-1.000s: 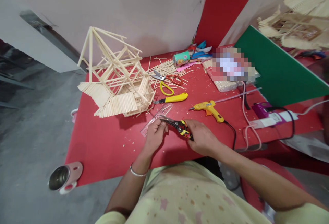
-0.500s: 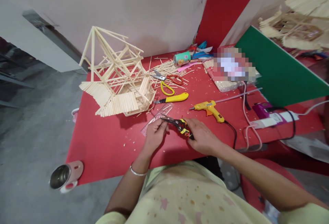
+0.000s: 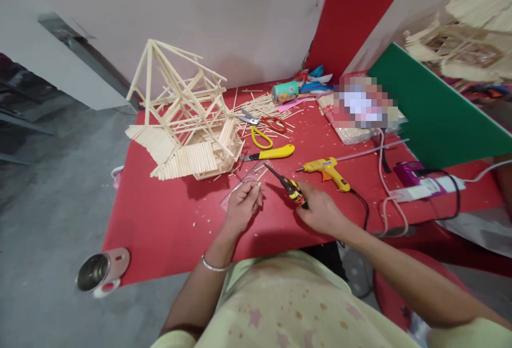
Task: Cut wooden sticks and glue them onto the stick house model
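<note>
My right hand (image 3: 320, 212) grips the red-and-yellow handles of a pair of cutting pliers (image 3: 287, 184), whose dark jaws point up and to the left, away from my other hand. My left hand (image 3: 241, 207) is closed in a pinch on a short pale stick piece (image 3: 256, 185), just above a clear ruler (image 3: 244, 183) lying on the red table (image 3: 168, 225). A stick-built house frame (image 3: 186, 119) stands at the table's far left.
A yellow glue gun (image 3: 326, 169) with a black cord lies right of my hands. A yellow utility knife (image 3: 274, 153), scissors (image 3: 260, 124), loose sticks (image 3: 260, 105) and a green can (image 3: 285, 91) lie behind. A power strip (image 3: 424, 185), a green board (image 3: 434, 108) and a steel cup (image 3: 93, 273) flank the table.
The pliers' jaws have come away from my left hand's fingers and swung up to the right. My left hand keeps the short stick piece pinched.
</note>
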`<state>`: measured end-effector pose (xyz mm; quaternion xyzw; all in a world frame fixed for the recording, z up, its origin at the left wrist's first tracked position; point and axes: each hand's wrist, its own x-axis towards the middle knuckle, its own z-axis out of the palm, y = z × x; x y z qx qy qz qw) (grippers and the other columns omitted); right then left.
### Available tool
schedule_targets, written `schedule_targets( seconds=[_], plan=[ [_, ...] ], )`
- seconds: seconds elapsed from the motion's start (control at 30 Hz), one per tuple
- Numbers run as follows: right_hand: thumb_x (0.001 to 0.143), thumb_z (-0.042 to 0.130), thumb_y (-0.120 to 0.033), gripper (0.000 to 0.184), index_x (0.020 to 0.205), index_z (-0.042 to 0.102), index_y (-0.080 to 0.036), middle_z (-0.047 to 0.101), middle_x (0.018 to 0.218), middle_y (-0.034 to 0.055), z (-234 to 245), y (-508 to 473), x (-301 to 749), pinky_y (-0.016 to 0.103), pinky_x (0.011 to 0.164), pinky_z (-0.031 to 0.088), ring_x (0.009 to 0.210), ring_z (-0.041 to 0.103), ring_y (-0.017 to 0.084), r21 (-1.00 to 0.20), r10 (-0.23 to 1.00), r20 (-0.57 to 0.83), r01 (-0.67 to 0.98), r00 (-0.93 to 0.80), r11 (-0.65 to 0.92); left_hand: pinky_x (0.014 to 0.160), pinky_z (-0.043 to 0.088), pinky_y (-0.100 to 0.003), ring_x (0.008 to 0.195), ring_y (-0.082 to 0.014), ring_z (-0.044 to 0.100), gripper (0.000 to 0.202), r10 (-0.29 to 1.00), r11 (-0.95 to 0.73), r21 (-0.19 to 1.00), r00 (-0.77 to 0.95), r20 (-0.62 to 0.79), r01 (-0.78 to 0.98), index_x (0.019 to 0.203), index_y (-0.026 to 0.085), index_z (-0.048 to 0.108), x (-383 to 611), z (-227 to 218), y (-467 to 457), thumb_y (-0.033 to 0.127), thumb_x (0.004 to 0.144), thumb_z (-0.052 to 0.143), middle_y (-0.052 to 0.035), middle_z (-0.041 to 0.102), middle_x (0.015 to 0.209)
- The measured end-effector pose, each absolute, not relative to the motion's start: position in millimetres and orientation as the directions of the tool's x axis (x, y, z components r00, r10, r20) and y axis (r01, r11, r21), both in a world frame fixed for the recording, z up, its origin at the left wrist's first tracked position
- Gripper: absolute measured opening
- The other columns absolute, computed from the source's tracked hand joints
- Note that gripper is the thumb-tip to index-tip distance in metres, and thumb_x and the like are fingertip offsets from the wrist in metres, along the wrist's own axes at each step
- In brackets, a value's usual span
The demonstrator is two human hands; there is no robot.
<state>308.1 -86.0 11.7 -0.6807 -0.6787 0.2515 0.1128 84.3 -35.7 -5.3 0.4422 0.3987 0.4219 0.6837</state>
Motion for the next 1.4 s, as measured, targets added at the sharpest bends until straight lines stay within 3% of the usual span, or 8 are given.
schedule_targets(
  seconds=[0.13, 0.43, 0.57, 0.67, 0.8, 1.03, 1.27, 1.4],
  plan=[
    [0.076, 0.056, -0.018, 0.074, 0.149, 0.044, -0.013, 0.055, 0.151, 0.0214, 7.3, -87.5, 317.1, 0.05, 0.115, 0.044, 0.14, 0.053, 0.033, -0.559, 0.985, -0.096, 0.827, -0.141, 0.064, 0.041, 0.027, -0.02, 0.039, -0.0039, 0.037, 0.043, 0.929, 0.243, 0.941, 0.334, -0.157, -0.234, 0.092, 0.017, 0.066, 87.0, -0.9, -36.1, 0.06, 0.092, 0.068, 0.0038, 0.059, 0.061],
    [0.089, 0.06, -0.037, 0.075, 0.155, 0.042, -0.006, 0.06, 0.133, 0.0267, 13.4, -103.5, 304.3, 0.057, 0.102, 0.047, 0.123, 0.057, 0.043, -0.222, 0.988, -0.155, 0.974, 0.021, -0.055, 0.04, 0.034, -0.018, 0.036, -0.0029, 0.041, 0.042, 0.989, 0.142, 0.934, 0.093, -0.117, -0.329, 0.09, 0.02, 0.051, 84.1, -1.3, -30.0, 0.058, 0.093, 0.067, 0.0024, 0.071, 0.072],
    [0.092, 0.059, -0.059, 0.073, 0.147, 0.053, -0.012, 0.058, 0.141, 0.0228, 21.7, -102.6, 310.6, 0.055, 0.107, 0.046, 0.129, 0.054, 0.04, -0.3, 0.994, -0.085, 0.953, -0.069, 0.041, 0.036, 0.027, -0.015, 0.035, -0.0009, 0.036, 0.043, 0.985, 0.163, 0.927, 0.108, -0.134, -0.338, 0.082, 0.02, 0.049, 86.7, 6.5, -30.7, 0.057, 0.092, 0.07, 0.0045, 0.067, 0.065],
    [0.1, 0.048, -0.045, 0.048, 0.137, 0.062, -0.018, 0.063, 0.137, 0.0165, 28.9, -94.2, 332.7, 0.046, 0.106, 0.049, 0.125, 0.059, 0.032, -0.319, 0.999, 0.031, 0.947, -0.012, 0.022, 0.033, 0.029, -0.015, 0.04, -0.0051, 0.051, 0.042, 0.956, 0.283, 0.868, 0.197, -0.219, -0.408, 0.09, 0.02, 0.052, 84.3, 18.8, -34.4, 0.049, 0.084, 0.081, 0.0033, 0.07, 0.072],
    [0.095, 0.048, -0.033, 0.047, 0.135, 0.063, -0.012, 0.064, 0.132, 0.0225, 23.7, -79.3, 375.6, 0.049, 0.096, 0.051, 0.118, 0.062, 0.037, -0.112, 0.96, 0.067, 0.958, 0.271, -0.262, 0.038, 0.041, -0.015, 0.061, -0.0112, 0.069, 0.041, 0.897, 0.442, 0.726, 0.271, -0.35, -0.527, 0.095, 0.019, 0.057, 71.7, 40.2, -34.4, 0.039, 0.076, 0.087, -0.0024, 0.074, 0.086],
    [0.097, 0.044, -0.046, 0.058, 0.142, 0.057, -0.012, 0.066, 0.13, 0.0227, -8.6, -67.6, 403.0, 0.047, 0.095, 0.051, 0.123, 0.062, 0.038, -0.134, 0.941, -0.033, 0.931, 0.338, -0.339, 0.033, 0.022, -0.01, 0.046, 0.0004, 0.04, 0.037, 0.909, 0.378, 0.605, 0.155, -0.388, -0.701, 0.081, 0.015, 0.058, 54.0, 62.7, -17.1, 0.025, 0.069, 0.092, 0.0045, 0.059, 0.071],
    [0.099, 0.042, -0.048, 0.061, 0.145, 0.056, -0.011, 0.068, 0.125, 0.0235, -9.1, -70.5, 402.8, 0.048, 0.093, 0.052, 0.119, 0.064, 0.038, -0.126, 0.955, -0.027, 0.946, 0.296, -0.297, 0.038, 0.033, -0.01, 0.052, -0.0024, 0.056, 0.022, 0.883, 0.358, 0.55, 0.083, -0.461, -0.755, 0.083, 0.012, 0.062, 55.7, 69.5, -6.0, 0.019, 0.081, 0.083, 0.0022, 0.064, 0.072],
    [0.101, 0.045, -0.047, 0.057, 0.142, 0.061, -0.011, 0.062, 0.137, 0.0259, 11.8, -74.0, 385.1, 0.054, 0.099, 0.049, 0.125, 0.059, 0.042, -0.13, 0.922, 0.238, 0.951, 0.305, -0.281, 0.04, 0.038, -0.014, 0.054, -0.0069, 0.063, 0.017, 0.862, 0.374, 0.546, 0.064, -0.502, -0.75, 0.088, 0.014, 0.063, 56.3, 72.1, -3.9, 0.021, 0.085, 0.079, 0.0007, 0.068, 0.073]
  ],
)
